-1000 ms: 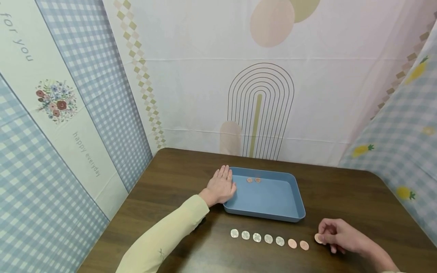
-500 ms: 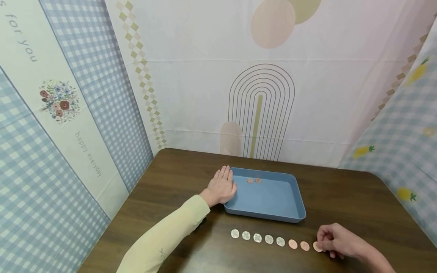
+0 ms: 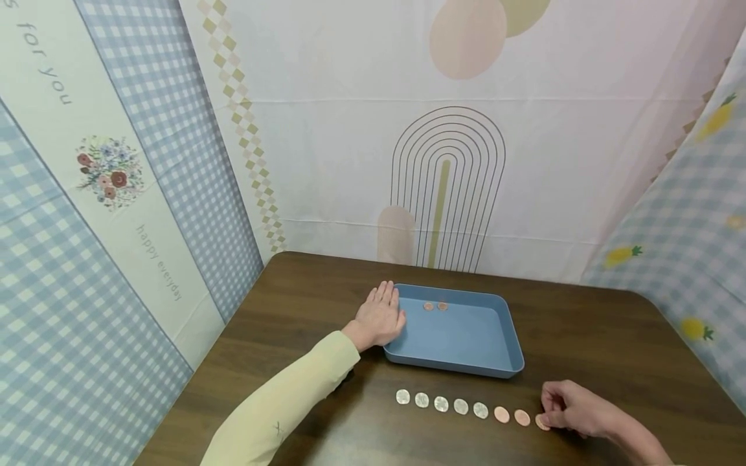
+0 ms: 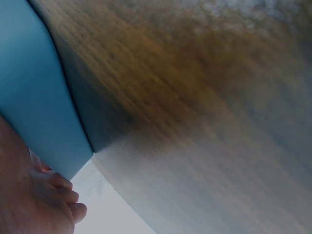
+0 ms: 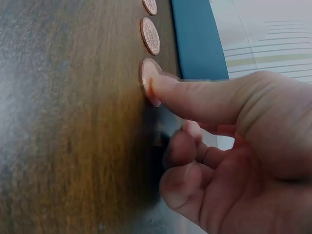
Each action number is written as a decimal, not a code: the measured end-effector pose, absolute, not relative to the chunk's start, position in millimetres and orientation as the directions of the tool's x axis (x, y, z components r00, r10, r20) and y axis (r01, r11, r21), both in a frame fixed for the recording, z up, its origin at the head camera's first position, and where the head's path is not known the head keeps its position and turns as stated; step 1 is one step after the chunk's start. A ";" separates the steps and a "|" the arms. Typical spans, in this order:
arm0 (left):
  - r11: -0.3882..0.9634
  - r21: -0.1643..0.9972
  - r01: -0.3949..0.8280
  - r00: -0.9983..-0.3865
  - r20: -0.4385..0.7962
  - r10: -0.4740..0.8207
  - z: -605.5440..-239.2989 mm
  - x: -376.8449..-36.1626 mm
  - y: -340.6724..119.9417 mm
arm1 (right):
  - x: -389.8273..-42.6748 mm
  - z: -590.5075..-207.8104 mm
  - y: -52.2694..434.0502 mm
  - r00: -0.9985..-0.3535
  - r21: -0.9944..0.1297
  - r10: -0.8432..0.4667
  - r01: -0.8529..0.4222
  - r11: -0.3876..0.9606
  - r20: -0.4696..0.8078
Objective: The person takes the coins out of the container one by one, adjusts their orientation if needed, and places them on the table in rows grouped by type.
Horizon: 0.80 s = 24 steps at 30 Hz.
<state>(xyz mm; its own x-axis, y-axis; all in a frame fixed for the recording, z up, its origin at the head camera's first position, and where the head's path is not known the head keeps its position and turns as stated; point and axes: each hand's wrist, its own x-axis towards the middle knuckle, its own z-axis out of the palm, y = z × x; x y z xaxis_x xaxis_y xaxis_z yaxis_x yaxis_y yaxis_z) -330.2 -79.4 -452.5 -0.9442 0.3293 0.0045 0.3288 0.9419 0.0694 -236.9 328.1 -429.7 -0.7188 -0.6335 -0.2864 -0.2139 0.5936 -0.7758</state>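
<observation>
One fingertip of the right hand presses a copper coin at the counter row's end, other fingers curled. We note the left hand flat against the blue tray, which holds two copper coins.

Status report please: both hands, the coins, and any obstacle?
Left hand flat against blue tray. Right hand fingertip presses end copper coin on table. Nothing blocks the coin row.
</observation>
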 end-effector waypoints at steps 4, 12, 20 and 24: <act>0.940 0.065 0.334 -0.942 0.000 0.335 -452.3 -327.2 -81.8 | -231.9 -430.7 325.5 -0.720 -0.784 -0.639 -0.219 0.581 -0.272; 0.936 0.055 0.348 -0.937 0.000 0.349 -452.4 -322.5 -86.6 | -224.7 -430.6 326.1 -0.704 -0.827 -0.656 -0.177 0.533 -0.272; 0.932 0.053 0.359 -0.933 -0.004 0.360 -453.2 -317.9 -89.1 | -221.2 -419.8 312.6 -0.757 -0.779 -0.584 -0.165 0.605 -0.294; 0.931 0.049 0.362 -0.932 -0.008 0.363 -453.4 -315.6 -90.9 | -220.1 -412.3 305.1 -0.769 -0.764 -0.580 -0.197 0.615 -0.268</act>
